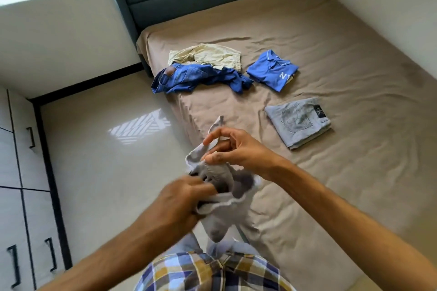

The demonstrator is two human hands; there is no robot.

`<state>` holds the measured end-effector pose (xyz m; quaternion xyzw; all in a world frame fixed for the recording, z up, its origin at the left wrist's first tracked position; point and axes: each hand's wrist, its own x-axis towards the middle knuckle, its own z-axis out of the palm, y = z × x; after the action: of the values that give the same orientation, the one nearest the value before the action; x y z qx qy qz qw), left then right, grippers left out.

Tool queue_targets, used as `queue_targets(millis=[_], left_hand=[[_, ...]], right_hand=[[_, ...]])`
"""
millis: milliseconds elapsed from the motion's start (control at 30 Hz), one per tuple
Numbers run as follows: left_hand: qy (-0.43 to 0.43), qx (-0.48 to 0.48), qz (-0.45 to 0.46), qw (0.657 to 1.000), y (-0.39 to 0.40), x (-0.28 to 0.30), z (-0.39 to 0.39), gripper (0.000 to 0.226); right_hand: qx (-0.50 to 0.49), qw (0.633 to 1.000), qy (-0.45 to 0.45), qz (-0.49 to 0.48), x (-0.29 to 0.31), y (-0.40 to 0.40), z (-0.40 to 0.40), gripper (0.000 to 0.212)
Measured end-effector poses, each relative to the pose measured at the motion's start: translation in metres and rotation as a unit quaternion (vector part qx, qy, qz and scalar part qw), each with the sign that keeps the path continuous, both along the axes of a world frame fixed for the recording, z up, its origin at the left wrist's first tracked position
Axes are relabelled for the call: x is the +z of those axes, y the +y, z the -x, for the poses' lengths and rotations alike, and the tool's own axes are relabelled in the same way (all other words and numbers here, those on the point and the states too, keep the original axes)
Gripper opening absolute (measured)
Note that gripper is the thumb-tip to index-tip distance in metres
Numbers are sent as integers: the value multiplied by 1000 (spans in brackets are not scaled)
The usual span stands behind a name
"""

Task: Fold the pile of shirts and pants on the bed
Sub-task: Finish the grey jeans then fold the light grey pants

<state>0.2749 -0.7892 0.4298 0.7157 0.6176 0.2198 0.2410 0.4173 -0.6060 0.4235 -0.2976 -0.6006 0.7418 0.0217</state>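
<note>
A pale grey garment (221, 198), soft, light and limp (likely to sag and bunch), hangs above the bed's (331, 59) near edge. The left hand (182, 198) grips its ribbed hem; the right hand (234, 149) pinches an upper edge. Seams look like the best holds. Beyond lie crumpled blue jeans (186, 78), cream trousers (208, 55), a folded blue polo shirt (272, 69) and folded grey jeans (298, 121).

Grey garment (222, 196): bunched, unfolded, held up in lower centre of frame, hem hanging down. Blue jeans (189, 77) crumpled at bed's left edge, upper centre; cream pants (208, 55) rumpled just behind, touching them. Blue polo shirt (272, 71) folded, right of that pile. Grey jeans (299, 121) folded flat, back pocket up, centre right.
</note>
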Motion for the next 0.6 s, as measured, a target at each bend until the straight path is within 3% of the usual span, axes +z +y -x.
queue_targets(millis=[100, 233, 300, 367, 433, 500, 600], left_hand=[[13, 72, -47, 996, -6, -9, 20, 16], [53, 96, -17, 994, -5, -21, 15, 23], [51, 75, -15, 996, -6, -23, 9, 26], [77, 98, -49, 991, -10, -21, -1, 19], [94, 112, -90, 985, -21, -18, -15, 21], [96, 32, -104, 989, -38, -18, -23, 25], [130, -45, -40, 990, -58, -26, -31, 30]], right_hand=[[3, 1000, -1, 19, 6, 1, 0, 40], [7, 1000, 7, 8, 12, 0, 10, 43], [-41, 999, 20, 0, 12, -1, 17, 40], [-155, 987, 17, -43, 6, 2, 22, 30], [-273, 942, -23, -192, -5, 19, 19, 23], [-308, 867, -84, -382, -19, 49, 3, 21], [-160, 758, -227, -591, -35, 74, -27, 46]])
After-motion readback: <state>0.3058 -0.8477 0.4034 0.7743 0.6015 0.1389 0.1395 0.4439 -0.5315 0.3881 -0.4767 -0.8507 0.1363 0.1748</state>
